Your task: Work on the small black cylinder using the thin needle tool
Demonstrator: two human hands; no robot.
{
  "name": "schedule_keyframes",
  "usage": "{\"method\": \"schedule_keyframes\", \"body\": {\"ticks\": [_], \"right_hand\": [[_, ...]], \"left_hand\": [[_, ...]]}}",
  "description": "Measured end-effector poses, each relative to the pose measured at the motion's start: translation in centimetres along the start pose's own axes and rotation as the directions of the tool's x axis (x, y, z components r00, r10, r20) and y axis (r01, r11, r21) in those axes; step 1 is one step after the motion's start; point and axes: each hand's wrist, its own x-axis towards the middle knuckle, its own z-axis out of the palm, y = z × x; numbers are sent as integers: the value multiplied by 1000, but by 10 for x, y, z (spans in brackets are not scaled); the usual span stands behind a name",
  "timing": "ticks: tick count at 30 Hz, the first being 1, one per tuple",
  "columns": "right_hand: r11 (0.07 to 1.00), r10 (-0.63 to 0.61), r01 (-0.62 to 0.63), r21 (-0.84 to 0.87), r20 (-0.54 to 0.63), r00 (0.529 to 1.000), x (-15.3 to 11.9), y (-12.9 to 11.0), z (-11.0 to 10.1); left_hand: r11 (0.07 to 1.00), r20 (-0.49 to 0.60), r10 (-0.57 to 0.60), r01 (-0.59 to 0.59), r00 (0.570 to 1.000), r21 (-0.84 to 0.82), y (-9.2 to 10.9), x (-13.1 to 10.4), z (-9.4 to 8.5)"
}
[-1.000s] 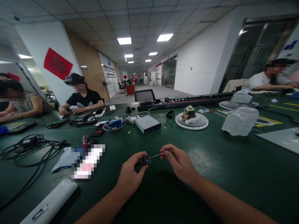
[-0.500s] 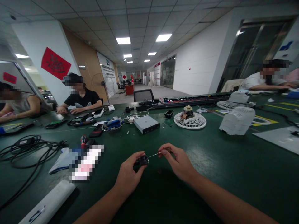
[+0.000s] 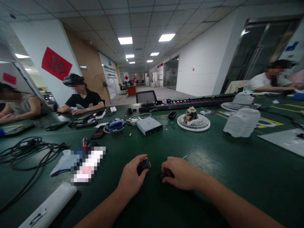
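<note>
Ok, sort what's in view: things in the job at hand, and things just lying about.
In the job:
left hand: black cylindrical part
right hand: small dark piece, thin shaft

Apparently just lying about:
optical drive
white fan grille
white plastic housing
small black box

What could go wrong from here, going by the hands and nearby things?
The left hand pinches the black part, so it might slip out. The rod pokes out behind the right hand and could jab something. The small piece by that hand could get lost on the dark table.
</note>
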Motion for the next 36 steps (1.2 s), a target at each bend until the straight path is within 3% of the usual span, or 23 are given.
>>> {"method": "schedule_keyframes", "body": {"ticks": [2, 7, 13, 18, 25, 32, 36], "right_hand": [[999, -16, 17, 33, -10, 1000, 3, 1, 6], [984, -126, 151, 95, -231, 965, 11, 4, 18], [969, -87, 169, 180, -393, 915, 9, 4, 21], [953, -161, 245, 180, -384, 909, 10, 4, 24], [969, -8, 93, 228, -348, 937, 8, -2, 24], [954, -172, 232, 191, -288, 942, 4, -6, 23], [949, -214, 265, 172, -267, 940, 2, -9, 19]], "left_hand": [[999, -3, 36, -36, 999, 2, 1, 0, -1], [989, 13, 148, -149, 989, 18, 7, 0, -2], [955, 83, 296, -298, 951, 3, 14, -5, -4], [926, 100, 376, -378, 921, 3, 13, -8, -3], [865, 147, 495, -502, 856, 7, 15, -6, -4], [795, 170, 580, -599, 796, 94, 20, -8, -5], [805, 191, 558, -582, 808, 112, 22, -10, -6]]}}
